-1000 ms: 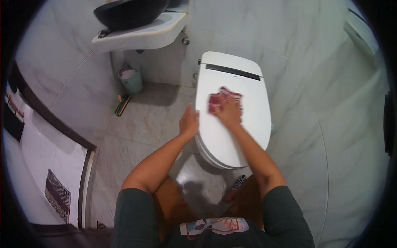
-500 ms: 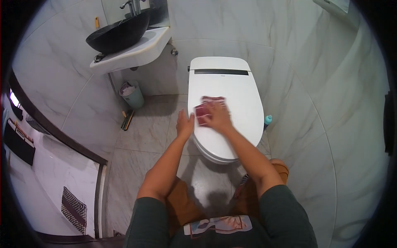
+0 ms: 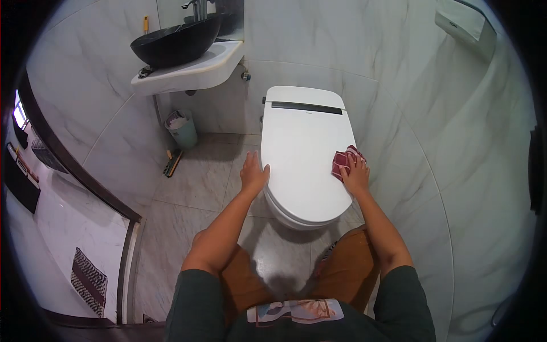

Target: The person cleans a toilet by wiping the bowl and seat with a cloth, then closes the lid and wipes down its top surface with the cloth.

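Noted marble-patterned wall (image 3: 410,62) beyond both hands and to the right of the right hand. Noted pale tiled floor (image 3: 182,228) below and left of the left hand. Located white toilet (image 3: 301,226) between the hands, covered by lowered white lid (image 3: 305,148) with a dark strip (image 3: 306,108) near its far end, farther off than either hand. Recorded dark door frame (image 3: 85,174) well to the left of the left hand. Found white counter (image 3: 188,80) beyond and left of the left hand, bearing black basin (image 3: 176,48). Sighted white wall-mounted unit (image 3: 464,28) beyond and right of the right hand, high on the wall. Registered patterned mat (image 3: 89,281) past the door frame, well left of the left hand and nearer the body. Logged light green bin (image 3: 183,134) on the floor beyond and left of the left hand, filled with pale contents. Inspected left hand (image 3: 254,175): open, with fingers extended and thumb apart, set at the left edge of the lid. Inspected right hand (image 3: 357,175): closed over red-and-white cloth (image 3: 341,163), holding it against the right edge of the lid. Confirmed cloth under and just left of the right hand's fingers, partly bunched. Observed brush (image 3: 172,164) on the floor left of the left hand, just beside the bin. Spotted metal faucet (image 3: 199,10) behind the basin, far beyond the left hand. Listed small metal valve (image 3: 245,76) low on the wall beyond the left hand, near the counter's right end.
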The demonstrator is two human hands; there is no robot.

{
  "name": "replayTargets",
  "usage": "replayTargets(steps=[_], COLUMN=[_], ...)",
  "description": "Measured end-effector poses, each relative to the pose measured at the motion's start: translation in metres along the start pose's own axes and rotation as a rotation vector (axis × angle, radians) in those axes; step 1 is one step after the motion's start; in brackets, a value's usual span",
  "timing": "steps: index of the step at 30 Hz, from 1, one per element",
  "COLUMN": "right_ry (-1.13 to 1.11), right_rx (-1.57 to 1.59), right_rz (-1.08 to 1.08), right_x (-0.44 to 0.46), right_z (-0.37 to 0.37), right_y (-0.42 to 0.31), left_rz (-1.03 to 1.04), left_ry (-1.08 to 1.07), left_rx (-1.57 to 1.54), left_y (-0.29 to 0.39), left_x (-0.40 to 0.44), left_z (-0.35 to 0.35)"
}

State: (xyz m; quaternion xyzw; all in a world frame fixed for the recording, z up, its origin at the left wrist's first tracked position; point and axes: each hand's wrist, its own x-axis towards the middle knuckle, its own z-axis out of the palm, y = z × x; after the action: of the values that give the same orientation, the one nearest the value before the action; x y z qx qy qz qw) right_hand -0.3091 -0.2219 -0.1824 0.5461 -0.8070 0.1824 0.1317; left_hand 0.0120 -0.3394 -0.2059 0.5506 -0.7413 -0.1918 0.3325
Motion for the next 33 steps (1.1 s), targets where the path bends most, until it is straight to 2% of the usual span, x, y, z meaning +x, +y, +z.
replayTargets(steps=[4,14,22,24,33], right_ry=[-0.002,-0.086,-0.070,-0.083,-0.116], right_rx=[-0.045,0.017,0.009,0.011,0.034], right_rz=[-0.092,-0.095,-0.126,-0.134,-0.131], right_x=[-0.008,-0.010,-0.007,-0.005,-0.001], right_z=[-0.001,-0.001,0.002,0.004,0.005], right_y=[-0.008,-0.034,-0.039,-0.036,-0.036], left_rz=[0.001,0.052,0.063,0.118,0.055], left_ry=[-0.013,-0.015,0.002,0.033,-0.012], left_rx=[-0.005,0.007,0.030,0.035,0.060], left_y=[0.006,0.006,0.011,0.008,0.018], left_x=[-0.003,-0.003,-0.004,-0.003,-0.005], left_z=[-0.005,0.005,0.003,0.004,-0.007])
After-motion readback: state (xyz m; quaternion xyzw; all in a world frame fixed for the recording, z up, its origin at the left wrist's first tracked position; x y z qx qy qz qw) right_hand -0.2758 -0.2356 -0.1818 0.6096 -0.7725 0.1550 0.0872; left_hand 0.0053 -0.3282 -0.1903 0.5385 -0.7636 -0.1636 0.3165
